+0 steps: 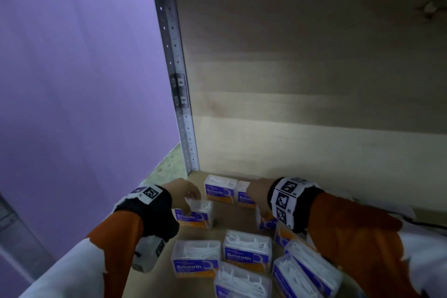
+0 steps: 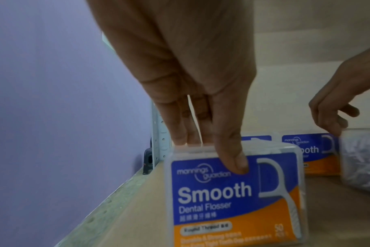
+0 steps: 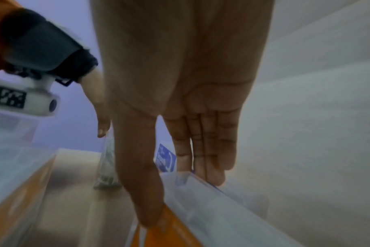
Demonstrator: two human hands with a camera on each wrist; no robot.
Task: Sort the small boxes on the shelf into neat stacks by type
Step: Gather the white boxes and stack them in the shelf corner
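Note:
Several clear dental-floss boxes with blue and orange "Smooth" labels lie on the wooden shelf. My left hand grips one upright floss box from above, thumb on its label and fingers behind it. My right hand reaches down over another floss box, thumb on its orange side and fingers over its far edge. Two floss boxes stand side by side against the back panel; one of the back boxes shows behind my left hand's box.
More floss boxes lie loose at mixed angles near the front. A wooden back panel closes the shelf. A perforated metal post marks the left corner, with a purple wall beyond it.

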